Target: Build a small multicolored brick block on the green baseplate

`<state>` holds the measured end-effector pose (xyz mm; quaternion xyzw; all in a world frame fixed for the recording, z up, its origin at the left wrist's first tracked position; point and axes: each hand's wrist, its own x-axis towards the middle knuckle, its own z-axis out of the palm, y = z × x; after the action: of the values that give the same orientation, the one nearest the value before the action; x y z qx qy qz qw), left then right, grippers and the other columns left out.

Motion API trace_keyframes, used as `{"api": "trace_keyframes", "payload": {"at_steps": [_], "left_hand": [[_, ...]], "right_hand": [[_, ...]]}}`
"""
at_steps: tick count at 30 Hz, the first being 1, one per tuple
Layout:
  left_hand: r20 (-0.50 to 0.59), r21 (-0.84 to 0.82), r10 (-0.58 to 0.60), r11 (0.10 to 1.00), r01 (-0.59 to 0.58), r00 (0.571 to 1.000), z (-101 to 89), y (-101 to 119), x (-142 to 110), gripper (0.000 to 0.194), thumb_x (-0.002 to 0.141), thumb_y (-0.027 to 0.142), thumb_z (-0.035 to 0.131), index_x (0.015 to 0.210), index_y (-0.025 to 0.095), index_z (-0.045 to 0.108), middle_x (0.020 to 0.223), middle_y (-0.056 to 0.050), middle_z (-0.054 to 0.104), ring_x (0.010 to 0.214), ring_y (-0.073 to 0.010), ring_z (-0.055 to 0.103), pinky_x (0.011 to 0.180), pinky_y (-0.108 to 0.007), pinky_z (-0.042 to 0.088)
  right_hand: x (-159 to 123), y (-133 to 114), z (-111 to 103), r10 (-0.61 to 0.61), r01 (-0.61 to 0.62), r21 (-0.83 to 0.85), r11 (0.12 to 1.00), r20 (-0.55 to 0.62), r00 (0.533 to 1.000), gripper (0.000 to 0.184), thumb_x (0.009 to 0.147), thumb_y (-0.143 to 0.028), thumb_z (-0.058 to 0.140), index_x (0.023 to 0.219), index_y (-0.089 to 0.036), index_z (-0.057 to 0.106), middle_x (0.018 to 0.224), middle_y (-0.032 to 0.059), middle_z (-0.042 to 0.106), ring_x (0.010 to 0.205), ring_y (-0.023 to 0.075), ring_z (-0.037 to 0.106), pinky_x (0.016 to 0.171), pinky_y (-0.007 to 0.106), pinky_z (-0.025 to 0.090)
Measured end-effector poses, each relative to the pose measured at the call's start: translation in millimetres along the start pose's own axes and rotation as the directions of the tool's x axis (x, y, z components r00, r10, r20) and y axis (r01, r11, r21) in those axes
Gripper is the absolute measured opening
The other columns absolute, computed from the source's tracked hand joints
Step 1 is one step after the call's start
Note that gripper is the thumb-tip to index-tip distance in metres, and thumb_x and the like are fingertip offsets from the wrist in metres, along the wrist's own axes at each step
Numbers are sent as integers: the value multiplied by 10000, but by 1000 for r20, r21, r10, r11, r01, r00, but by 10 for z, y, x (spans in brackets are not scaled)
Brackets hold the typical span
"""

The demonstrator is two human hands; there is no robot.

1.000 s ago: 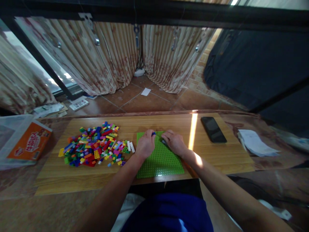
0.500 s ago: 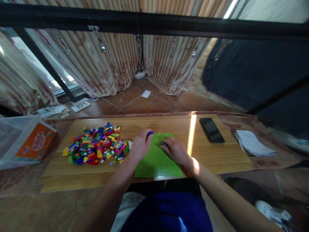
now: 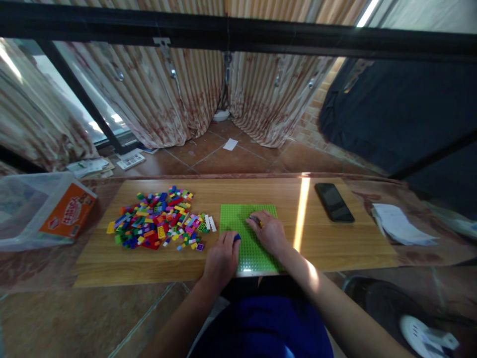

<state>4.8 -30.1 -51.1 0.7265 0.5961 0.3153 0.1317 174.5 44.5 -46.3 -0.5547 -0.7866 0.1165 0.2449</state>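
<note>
Hands apart: left hand [image 3: 222, 253] pinched blue brick [image 3: 237, 237] over left side of green baseplate [image 3: 231, 216], right hand [image 3: 271, 233] curled at small piece [image 3: 261, 223] farther right, hold unclear; plate lay at near edge of table [image 3: 335, 248], so uneven pressing could, I judged, tip it
</note>
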Motion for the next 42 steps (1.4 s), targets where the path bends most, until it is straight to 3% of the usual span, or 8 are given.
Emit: {"api": "trace_keyframes", "payload": {"at_steps": [6, 12, 17, 24, 31, 36, 42], "left_hand": [[-10, -22, -35, 999, 35, 999, -22, 3, 44, 142, 932, 239, 480, 1033, 199, 573, 935, -63, 672, 839, -196, 664, 712, -304, 536], [-26, -103, -85, 991, 82, 996, -55, -50, 50, 153, 916, 238, 502, 1034, 189, 585, 955, -75, 686, 891, -212, 661, 778, -342, 543], [-40, -156, -75, 985, 67, 996, -63, -68, 42, 151, 923, 238, 504, 1040, 190, 586, 958, -64, 684, 909, -201, 655, 799, -335, 538], [-19, -70, 15, 997, -16, 1000, -74, -48, 125, 172, 940, 260, 484, 1073, 198, 575, 1004, -68, 670, 915, -196, 651, 797, -318, 534], [-26, 37, 107, 994, -106, 994, -3, -78, 224, 178, 922, 257, 509, 1064, 190, 594, 999, -75, 678, 939, -237, 608, 858, -384, 496], [-57, -30, 66, 997, -68, 996, -1, -124, 216, 172, 915, 251, 519, 1053, 187, 599, 991, -72, 680, 943, -231, 601, 858, -383, 490], [-72, -45, 59, 997, -62, 996, -16, -125, 216, 156, 906, 228, 524, 1038, 197, 601, 986, -65, 680, 942, -219, 603, 864, -375, 490]], "right_hand": [[-119, -140, -7, -93, 105, -136, 985, 92, 991, 269, 947, -419, 504, 1055, -226, 657, 1005, 85, 643, 905, 204, 600, 717, 299, 477], [-278, -158, -142, -167, 175, -47, 983, 141, 976, 391, 928, -453, 520, 1246, -236, 590, 1186, 104, 617, 1065, 245, 563, 862, 377, 499], [-387, -124, -161, -103, 94, 105, 990, 79, 992, 448, 886, -385, 602, 1306, -246, 531, 1185, 85, 627, 1097, 243, 567, 934, 420, 486], [-463, -29, -216, -44, 38, 90, 995, 72, 996, 358, 843, -342, 650, 1184, -234, 622, 1164, 93, 628, 1088, 256, 573, 941, 442, 480], [-330, -147, -153, -78, 78, 6, 997, 57, 995, 345, 825, -390, 664, 1126, -221, 658, 1164, 108, 627, 1101, 286, 523, 932, 466, 451], [-279, -212, -28, -58, 57, 33, 998, 14, 998, 157, 865, -282, 598, 966, -223, 704, 1099, 98, 644, 1057, 270, 532, 904, 438, 452], [-127, -134, -105, -5, 11, 128, 992, -47, 999, 186, 891, -267, 565, 1010, -238, 706, 1040, 89, 657, 993, 245, 559, 878, 416, 463]]}}
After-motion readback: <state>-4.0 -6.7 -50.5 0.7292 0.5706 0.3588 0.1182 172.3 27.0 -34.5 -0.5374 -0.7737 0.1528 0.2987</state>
